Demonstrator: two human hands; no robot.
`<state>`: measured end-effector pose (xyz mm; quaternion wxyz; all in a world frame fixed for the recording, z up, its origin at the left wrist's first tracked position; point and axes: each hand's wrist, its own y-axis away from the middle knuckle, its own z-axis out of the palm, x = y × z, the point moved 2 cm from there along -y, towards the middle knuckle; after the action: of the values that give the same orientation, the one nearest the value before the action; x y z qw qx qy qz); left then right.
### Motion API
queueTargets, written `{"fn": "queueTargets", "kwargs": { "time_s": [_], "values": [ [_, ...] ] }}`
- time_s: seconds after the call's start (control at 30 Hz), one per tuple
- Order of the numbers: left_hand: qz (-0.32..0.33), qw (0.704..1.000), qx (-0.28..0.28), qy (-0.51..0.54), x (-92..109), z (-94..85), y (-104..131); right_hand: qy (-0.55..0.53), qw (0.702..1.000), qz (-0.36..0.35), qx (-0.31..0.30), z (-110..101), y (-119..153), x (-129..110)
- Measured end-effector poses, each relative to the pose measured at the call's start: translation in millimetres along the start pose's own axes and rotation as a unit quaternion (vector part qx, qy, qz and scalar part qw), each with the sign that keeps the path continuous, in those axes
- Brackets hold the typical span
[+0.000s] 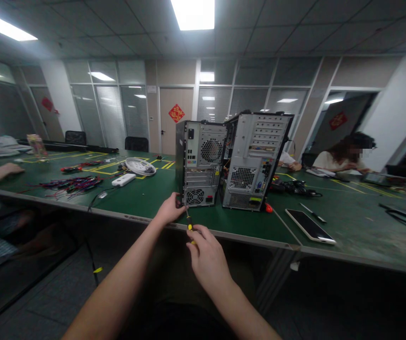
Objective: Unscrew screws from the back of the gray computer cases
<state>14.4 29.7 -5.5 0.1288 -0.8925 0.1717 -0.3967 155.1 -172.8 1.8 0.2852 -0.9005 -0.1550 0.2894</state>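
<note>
A desktop computer case (203,177) stands upright on the green table, its rear panel with fan grilles and ports facing me. My left hand (169,210) grips its lower left corner, fingers along the side and thumb near the bottom of the rear panel. In my right hand (208,259) is a black and yellow screwdriver (189,222), with its shaft pointing up and away at the case's lower left corner. The tip is beside my left thumb; whether it sits in a screw is too small to tell. A second, taller computer case (250,160) stands close on the right.
On the green table (146,191) lie bundled coloured cables (73,185), a white basket (139,166) and a white power strip (123,180) to the left. A phone (309,225), a pen-like tool (312,213) and black cables (297,188) are at right. Other people sit on both sides.
</note>
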Motion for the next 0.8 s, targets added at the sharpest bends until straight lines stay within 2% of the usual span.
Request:
{"fn": "queueTargets", "kwargs": {
  "time_s": [0.23, 0.47, 0.8],
  "values": [
    [0.0, 1.0, 0.001, 0.005, 1.2, -1.2, 0.7, -0.052, 0.998, 0.026, 0.001, -1.7, -1.7, -4.4],
    [-0.001, 1.0, -0.001, -0.001, 2.8, -1.9, 1.1, -0.065, 0.997, 0.018, 0.032, -3.6, -2.9, -3.9],
    [0.001, 1.0, 0.001, -0.008, 0.9, -0.6, 0.3, -0.045, 0.999, 0.008, 0.021, 1.9, 0.1, 1.9]
  ]
}}
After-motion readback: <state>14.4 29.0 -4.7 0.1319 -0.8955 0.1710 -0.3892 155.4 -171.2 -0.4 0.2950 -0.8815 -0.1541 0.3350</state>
